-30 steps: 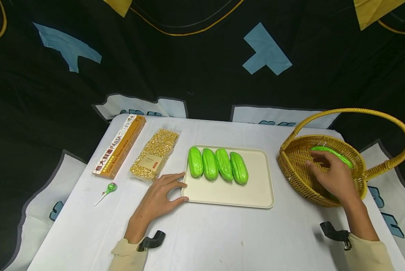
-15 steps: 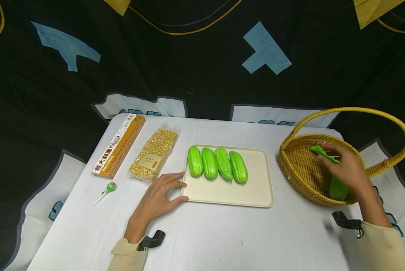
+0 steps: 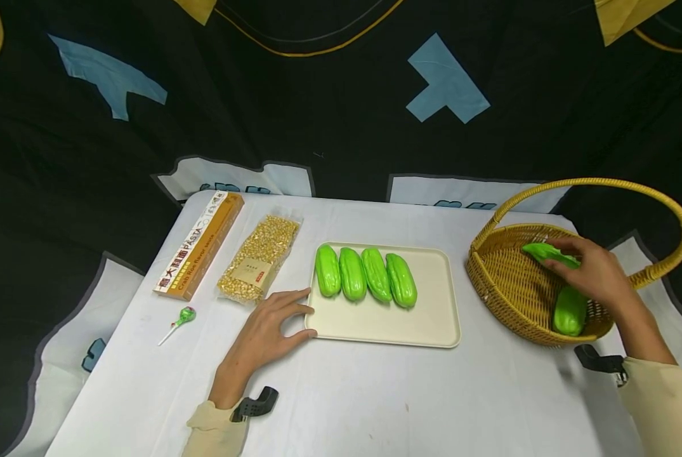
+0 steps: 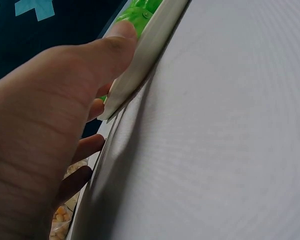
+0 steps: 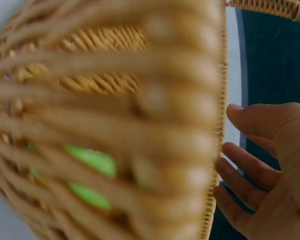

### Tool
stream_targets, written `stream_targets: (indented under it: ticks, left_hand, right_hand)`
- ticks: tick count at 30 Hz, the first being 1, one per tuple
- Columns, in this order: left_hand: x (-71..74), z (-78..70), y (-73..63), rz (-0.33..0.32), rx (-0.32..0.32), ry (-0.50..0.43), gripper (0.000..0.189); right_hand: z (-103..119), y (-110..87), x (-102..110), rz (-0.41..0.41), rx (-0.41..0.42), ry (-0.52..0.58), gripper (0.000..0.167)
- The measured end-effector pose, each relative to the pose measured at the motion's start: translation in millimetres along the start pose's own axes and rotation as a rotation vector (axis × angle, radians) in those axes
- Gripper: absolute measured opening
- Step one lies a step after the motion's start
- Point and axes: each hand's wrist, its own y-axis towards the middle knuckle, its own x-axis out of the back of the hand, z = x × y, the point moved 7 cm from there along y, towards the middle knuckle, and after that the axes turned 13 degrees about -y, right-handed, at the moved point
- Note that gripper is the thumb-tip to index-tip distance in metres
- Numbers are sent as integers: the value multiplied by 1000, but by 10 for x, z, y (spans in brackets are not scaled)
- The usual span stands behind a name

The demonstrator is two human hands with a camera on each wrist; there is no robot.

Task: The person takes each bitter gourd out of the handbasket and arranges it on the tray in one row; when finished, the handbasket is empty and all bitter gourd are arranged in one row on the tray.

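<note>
My right hand (image 3: 594,273) is at the mouth of a yellow woven basket (image 3: 500,298), with thumb and fingers on either side of a glossy green cucumber-like vegetable (image 3: 546,252). In the right wrist view the near rim hides this contact; my fingers (image 5: 250,167) show beyond it. Another green vegetable (image 3: 570,310) lies at the basket's bottom. My left hand (image 3: 269,330) rests at the left edge of a cream tray (image 3: 386,327), fairly straight fingers touching it; in the left wrist view my thumb lies over the rim. Several such green vegetables (image 3: 353,274) sit in a row on the tray.
To the left are a pasta box (image 3: 200,244), a clear bag of corn kernels (image 3: 263,254) and a green lollipop (image 3: 185,315) on the white-covered table (image 3: 346,406). The basket's tall handle (image 3: 603,183) arches above it. A black curtain (image 3: 261,120) hangs behind.
My right hand has shifted right over the basket, to the right-hand end of the upper vegetable. The lower vegetable, mostly covered before, is now visible. My left hand stays put.
</note>
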Motion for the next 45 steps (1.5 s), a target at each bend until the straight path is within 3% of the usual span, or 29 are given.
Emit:
stream_targets:
  ticks: [11,22,30,45]
  left_hand:
    - [4,-12,-4,-15,-18,5,41]
    - [0,-4,-4,-14,-11,-5,41]
    - [-9,16,-9,-8,-1,0,42]
    - [-8,-4,-4,1,2,7,42]
  right_hand:
    - [-146,130,-6,84,42,-57,55]
    - [-234,208,-54,223,37,-33,57]
    - [-238,217,-92,210,80,-81,63]
    - [-254,168,-147,244,70,-110,67]
